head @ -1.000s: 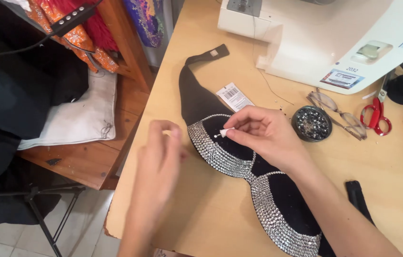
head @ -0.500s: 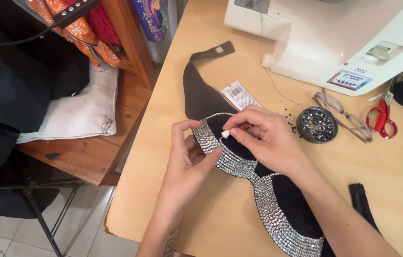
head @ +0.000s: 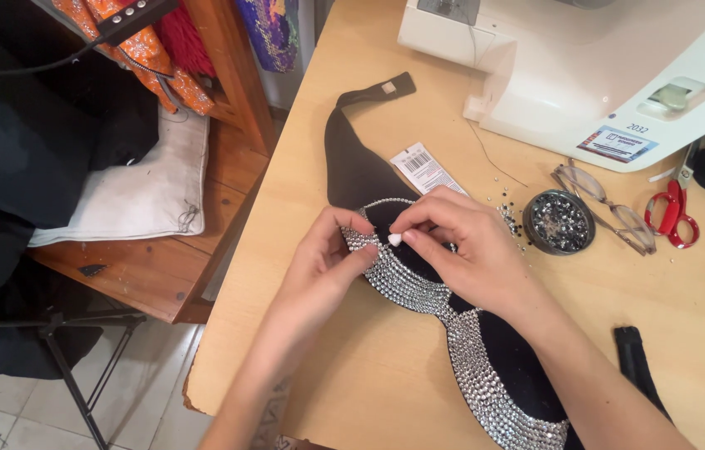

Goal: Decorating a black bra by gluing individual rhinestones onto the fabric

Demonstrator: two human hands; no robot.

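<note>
Black bra cup [head: 402, 250]: we steadied its rhinestone edge with our left hand [head: 329, 258] while our right hand [head: 461, 242] pinched a small white applicator tip [head: 394, 239].

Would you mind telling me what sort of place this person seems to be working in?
Probably a sewing or costume workroom. A white sewing machine stands on the wooden table, a black garment edged with rhinestones lies under both hands, and a small round dish of loose stones sits beside red-handled scissors.
</note>
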